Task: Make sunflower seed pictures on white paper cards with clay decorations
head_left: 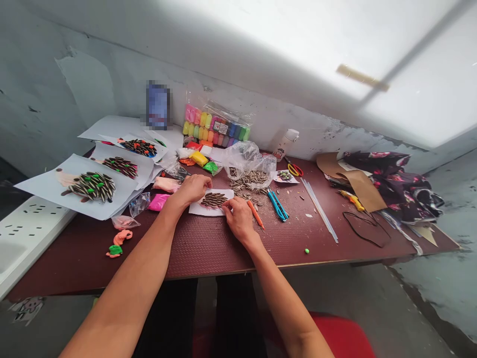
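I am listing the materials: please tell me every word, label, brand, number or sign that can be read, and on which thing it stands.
No text can be read.
White label on the coloured pack: too small to read.
Blue upright item: pixelated, so any text is lost.
Bottle: a print shows, too small to read.
Black-and-white marking at lower left: too blurred.

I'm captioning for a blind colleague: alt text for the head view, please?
A person's left hand and right hand flank a white sheet bearing layered seeds on a dark red table. Loose seeds and seed pictures lie nearby.
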Tool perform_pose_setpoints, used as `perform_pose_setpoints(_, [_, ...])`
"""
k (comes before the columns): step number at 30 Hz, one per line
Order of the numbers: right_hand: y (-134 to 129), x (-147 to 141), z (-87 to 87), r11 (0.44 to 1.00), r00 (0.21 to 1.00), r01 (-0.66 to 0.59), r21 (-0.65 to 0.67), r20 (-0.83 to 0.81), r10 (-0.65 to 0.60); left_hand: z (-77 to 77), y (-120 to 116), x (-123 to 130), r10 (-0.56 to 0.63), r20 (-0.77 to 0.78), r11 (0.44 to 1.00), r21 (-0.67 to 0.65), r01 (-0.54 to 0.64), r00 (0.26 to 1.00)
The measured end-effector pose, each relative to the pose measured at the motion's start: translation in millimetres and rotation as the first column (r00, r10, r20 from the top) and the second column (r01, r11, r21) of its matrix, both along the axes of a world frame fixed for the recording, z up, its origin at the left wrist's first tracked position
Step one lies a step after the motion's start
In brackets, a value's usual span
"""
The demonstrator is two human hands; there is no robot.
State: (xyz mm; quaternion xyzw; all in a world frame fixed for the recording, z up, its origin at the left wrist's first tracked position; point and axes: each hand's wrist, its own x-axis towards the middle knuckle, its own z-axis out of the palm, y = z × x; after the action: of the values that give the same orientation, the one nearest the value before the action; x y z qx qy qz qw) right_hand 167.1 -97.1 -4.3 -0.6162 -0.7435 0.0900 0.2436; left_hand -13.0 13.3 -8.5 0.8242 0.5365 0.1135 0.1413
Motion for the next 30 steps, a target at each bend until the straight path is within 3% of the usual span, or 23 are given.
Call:
perform_pose_setpoints(13, [3, -2, -2.0, 0.999, 0.998, -0.046, 0.007, 0.037, 0.046, 0.8, -2, 2, 0.02, 0.005, 1.0, 0.002, -0.02, 1.0])
perform_pose_setpoints(22, [2, -4, -2.8, 0.999, 0.999, -0.041, 0.007, -0.025, 0.041, 0.9, -1, 0, 0.012, 0.023, 1.0, -0.016, -0.012, 1.0])
perform_pose_setpoints(30, [-3, 11, -2.3, 0.989, 0.982, 0.107, 0.104, -0.167, -0.089, 1.2, -1, 0, 0.014, 0.035, 1.0, -0.021, -0.013, 0.999])
